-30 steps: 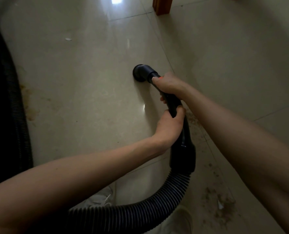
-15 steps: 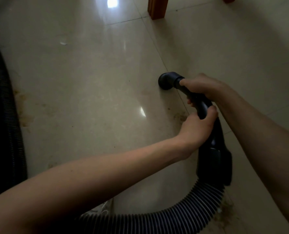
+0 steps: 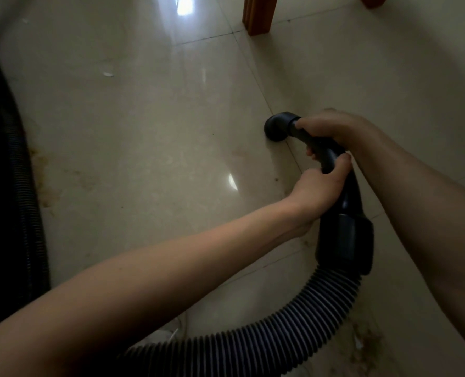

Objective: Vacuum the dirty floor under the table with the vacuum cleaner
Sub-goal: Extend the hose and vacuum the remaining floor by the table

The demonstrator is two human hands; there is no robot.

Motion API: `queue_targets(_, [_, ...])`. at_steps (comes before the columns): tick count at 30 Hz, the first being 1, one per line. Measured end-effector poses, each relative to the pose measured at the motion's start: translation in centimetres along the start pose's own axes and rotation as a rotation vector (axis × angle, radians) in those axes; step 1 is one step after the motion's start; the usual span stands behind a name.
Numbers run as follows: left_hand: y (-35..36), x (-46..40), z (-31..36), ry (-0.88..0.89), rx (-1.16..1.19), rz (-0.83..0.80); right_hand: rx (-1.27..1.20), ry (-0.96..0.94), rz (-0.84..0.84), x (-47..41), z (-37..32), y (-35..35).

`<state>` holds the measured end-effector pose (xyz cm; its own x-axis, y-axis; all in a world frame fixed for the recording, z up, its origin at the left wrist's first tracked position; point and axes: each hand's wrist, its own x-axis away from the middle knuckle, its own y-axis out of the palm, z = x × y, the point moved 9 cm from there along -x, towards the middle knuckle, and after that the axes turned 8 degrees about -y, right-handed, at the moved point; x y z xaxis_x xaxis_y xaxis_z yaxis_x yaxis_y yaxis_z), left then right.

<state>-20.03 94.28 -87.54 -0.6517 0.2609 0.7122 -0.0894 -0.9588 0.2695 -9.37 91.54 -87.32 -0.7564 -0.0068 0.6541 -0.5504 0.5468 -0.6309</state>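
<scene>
Right hand: right hand (image 3: 332,130) wrapped around the black wand handle (image 3: 318,148) just behind the nozzle, fingers curled under it; judged to be steering the tip from close up.
Left hand: left hand (image 3: 318,189) clamped on the same handle just behind the right hand, thumb hooked over the top; judged to be bearing the weight and pressing the tip down.
Nozzle: round black nozzle (image 3: 277,129) sits mouth-down on the floor, right on a tile joint; whether it seals flat cannot be told.
Hose: ribbed hose (image 3: 293,319) leaves the thick collar behind the nozzle and curls back toward the person, slack enough, it seems, to let the nozzle sweep freely.
Floor: glossy pale floor tiles (image 3: 144,159) around the nozzle look mostly clean, with a few dark specks near it.
Dirt: brown dirt patch (image 3: 367,338) lies well behind the nozzle, beside the hose; a second stained dirt streak (image 3: 43,180) lies far to the nozzle's left, and a white scrap (image 3: 108,74) beyond that.
Table: wooden table leg (image 3: 258,14) stands well beyond the nozzle, so the nozzle works the ground under the table.
Progress: partway, judging by the dirt left.
</scene>
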Motion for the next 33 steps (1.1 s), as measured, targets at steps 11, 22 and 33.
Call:
queue_targets(11, [2.2,1.6,-1.2,-0.029,-0.034,-0.092,0.007,0.022,-0.029,1.4,2.4,0.2])
queue_targets(22, [3.2,2.9,-4.4,-0.081,-0.035,-0.094,-0.131,0.039,-0.127,3.2,5.0,3.0])
queue_targets(33, [3.2,-0.2,0.1,-0.032,-0.182,-0.065,-0.196,0.060,0.157,0.1,5.4,-3.7])
